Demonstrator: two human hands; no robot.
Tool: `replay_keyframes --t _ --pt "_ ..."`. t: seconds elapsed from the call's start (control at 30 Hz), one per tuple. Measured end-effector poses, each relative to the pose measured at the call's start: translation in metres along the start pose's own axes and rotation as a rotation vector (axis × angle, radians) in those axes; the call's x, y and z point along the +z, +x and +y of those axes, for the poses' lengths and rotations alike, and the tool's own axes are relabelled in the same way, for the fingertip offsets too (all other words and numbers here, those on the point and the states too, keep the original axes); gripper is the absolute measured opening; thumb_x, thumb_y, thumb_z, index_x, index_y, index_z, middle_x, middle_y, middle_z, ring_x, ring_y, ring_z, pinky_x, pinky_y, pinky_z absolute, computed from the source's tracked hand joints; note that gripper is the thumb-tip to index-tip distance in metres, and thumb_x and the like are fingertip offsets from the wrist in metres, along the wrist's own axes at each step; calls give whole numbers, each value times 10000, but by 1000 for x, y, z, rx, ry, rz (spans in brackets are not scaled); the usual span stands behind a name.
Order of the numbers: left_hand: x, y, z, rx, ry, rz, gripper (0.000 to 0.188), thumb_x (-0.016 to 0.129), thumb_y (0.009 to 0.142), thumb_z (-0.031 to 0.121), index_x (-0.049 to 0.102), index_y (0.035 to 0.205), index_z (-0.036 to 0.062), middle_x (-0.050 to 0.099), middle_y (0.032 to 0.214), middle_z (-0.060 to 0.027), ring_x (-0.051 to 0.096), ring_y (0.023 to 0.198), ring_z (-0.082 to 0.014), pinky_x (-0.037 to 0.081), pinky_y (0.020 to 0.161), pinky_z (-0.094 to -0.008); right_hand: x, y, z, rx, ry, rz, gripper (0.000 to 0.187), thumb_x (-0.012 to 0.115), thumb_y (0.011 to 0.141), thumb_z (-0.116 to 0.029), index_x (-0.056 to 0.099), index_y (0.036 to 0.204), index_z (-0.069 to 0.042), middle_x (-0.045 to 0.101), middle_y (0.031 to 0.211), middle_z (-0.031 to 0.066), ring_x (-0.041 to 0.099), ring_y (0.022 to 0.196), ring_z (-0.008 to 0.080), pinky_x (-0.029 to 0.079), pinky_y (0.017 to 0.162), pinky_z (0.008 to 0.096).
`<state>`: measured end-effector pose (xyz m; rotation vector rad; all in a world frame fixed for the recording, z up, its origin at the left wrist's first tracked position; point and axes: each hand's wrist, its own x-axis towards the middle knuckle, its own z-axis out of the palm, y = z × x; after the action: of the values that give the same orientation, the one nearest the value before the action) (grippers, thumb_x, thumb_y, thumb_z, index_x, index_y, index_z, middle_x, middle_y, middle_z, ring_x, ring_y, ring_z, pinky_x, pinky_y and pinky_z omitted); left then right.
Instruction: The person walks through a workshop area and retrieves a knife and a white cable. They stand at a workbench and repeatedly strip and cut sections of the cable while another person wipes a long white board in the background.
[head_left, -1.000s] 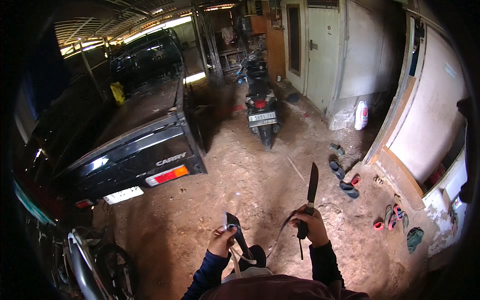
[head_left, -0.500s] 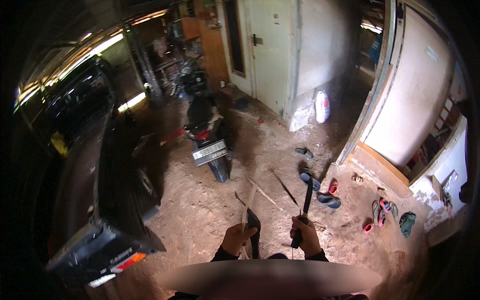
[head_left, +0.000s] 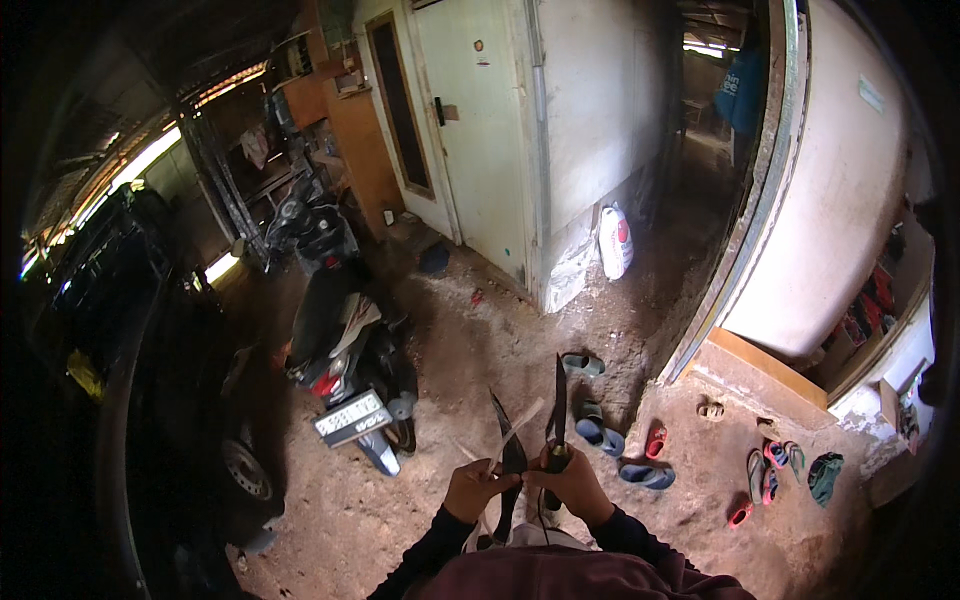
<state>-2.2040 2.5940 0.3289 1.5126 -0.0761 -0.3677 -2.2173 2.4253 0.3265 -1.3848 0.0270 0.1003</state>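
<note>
My left hand (head_left: 480, 489) is closed on a dark, curved, pointed piece (head_left: 512, 458) and a pale thin strip (head_left: 518, 424); what the dark piece is I cannot make out. Its narrow tip points up and away, and its lower end hangs below my fingers. In my right hand (head_left: 572, 484), a knife (head_left: 558, 402) stands nearly upright, its dark blade above the fist and my fingers wrapped round the handle. Both hands are close together in front of my body, the fingers almost meeting. A thin dark cord hangs below my right hand.
A parked motorbike (head_left: 345, 370) stands ahead to the left, beside a dark vehicle (head_left: 150, 430). Several sandals (head_left: 648, 476) lie on the rough floor to the right, near a doorstep (head_left: 765, 375). A white sack (head_left: 616, 243) leans on the wall ahead.
My hands have come together from a wider spacing. The knife is now beside the dark piece, and my view has turned to the right.
</note>
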Motion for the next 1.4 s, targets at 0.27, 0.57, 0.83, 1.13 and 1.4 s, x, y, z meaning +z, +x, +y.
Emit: replay_keyframes --t 0.27,0.57,0.83,1.13,1.4 --pt "30 193 -5 79 307 -22 309 701 697 207 462 623 24 423 513 -24 335 498 -42 284 426 -251 -90 155 -4 13 -119 120 241 681 651 -112 508 789 -16 524 681 13 479 626 89 413 563 247" --pt "88 485 21 112 305 -289 209 625 766 188 523 789 7 474 550 12 432 503 -40 324 423 -216 -230 391 -4 3 41 282 224 673 658 -96 479 755 -38 467 641 -13 430 585 69 375 510 234" --pt "169 701 70 -52 263 -573 189 585 802 147 561 922 2 582 801 -24 508 730 -57 415 642 -213 -350 536 -68 -43 -65 597 211 646 650 -21 457 738 -59 494 642 -14 468 575 54 391 517 203" --pt "267 940 46 -290 9 -555 166 643 755 226 546 796 97 408 577 59 339 475 -43 255 424 -205 -538 717 -61 -42 175 435 228 665 671 -33 463 768 -72 495 680 2 475 620 81 417 575 239" --pt "354 1124 63 -404 -128 -541 188 620 774 176 498 644 118 377 494 65 317 413 -45 214 405 -207 -682 864 -101 12 61 379 293 726 641 -68 460 762 -96 479 674 -17 478 676 78 411 592 237"
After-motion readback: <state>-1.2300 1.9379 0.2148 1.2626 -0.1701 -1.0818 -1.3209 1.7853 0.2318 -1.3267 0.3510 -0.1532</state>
